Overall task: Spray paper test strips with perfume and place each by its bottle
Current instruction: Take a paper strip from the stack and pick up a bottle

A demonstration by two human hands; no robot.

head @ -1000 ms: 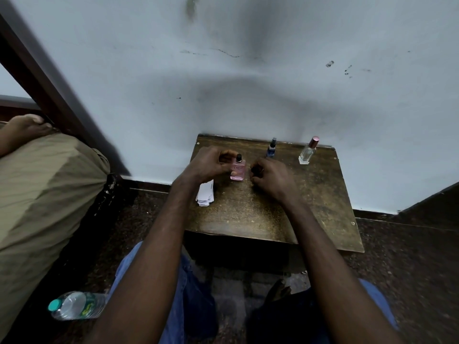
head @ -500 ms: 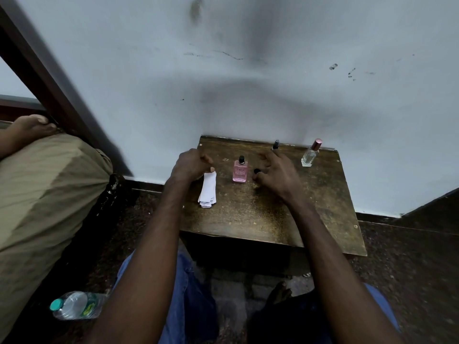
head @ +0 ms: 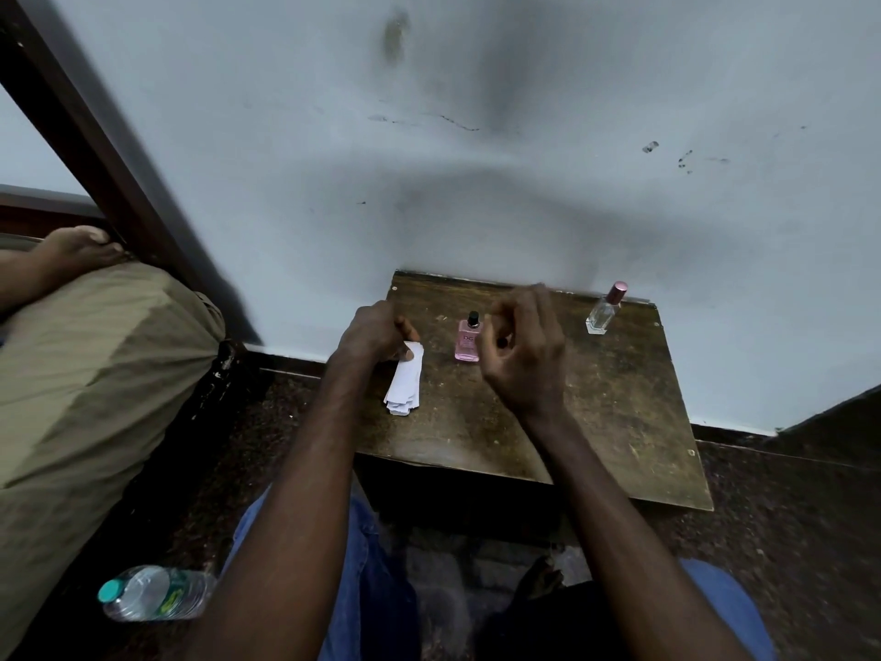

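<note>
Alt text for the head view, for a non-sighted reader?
A person's left hand grips a stack of white paper strips on a small wooden table while the right hand hovers, fingers curled, beside a pink perfume bottle. A clear bottle with a pink cap stands farther right.

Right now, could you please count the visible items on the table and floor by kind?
Perfume bottles: 2, the pink bottle and the clear bottle
Stack of paper strips: 1
Water bottle: 1
Total: 4
The right hand could hide more.
</note>
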